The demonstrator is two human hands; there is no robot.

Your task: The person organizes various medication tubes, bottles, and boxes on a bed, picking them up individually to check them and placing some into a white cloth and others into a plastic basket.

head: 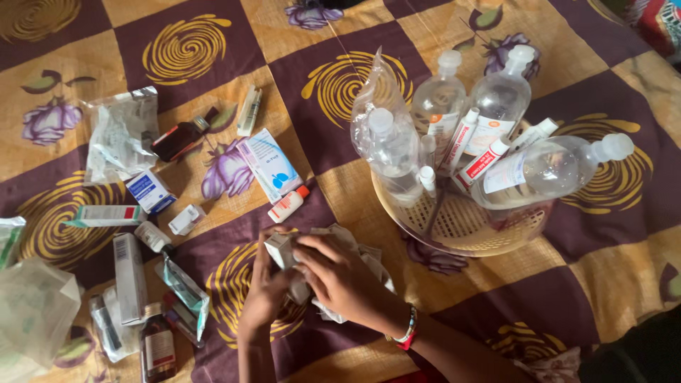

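Note:
My left hand [264, 294] and my right hand [342, 278] meet low in the middle of the head view, over a patterned bedsheet. Together they grip a small white box [281, 250] and a crumpled bundle of pale wrapping or paper [355, 245] under the right palm. The left fingers hold the box's lower side; the right fingers curl over the bundle. A bracelet sits on my right wrist [407, 330]. A small white bottle with an orange cap [287, 206] lies just above the hands.
A cream woven basket [464, 230] at right holds clear fluid bottles [546, 170] and tubes. Left of the hands lie medicine boxes [269, 164], dark syrup bottles [157, 347], tubes and plastic bags [122, 131] scattered on the sheet.

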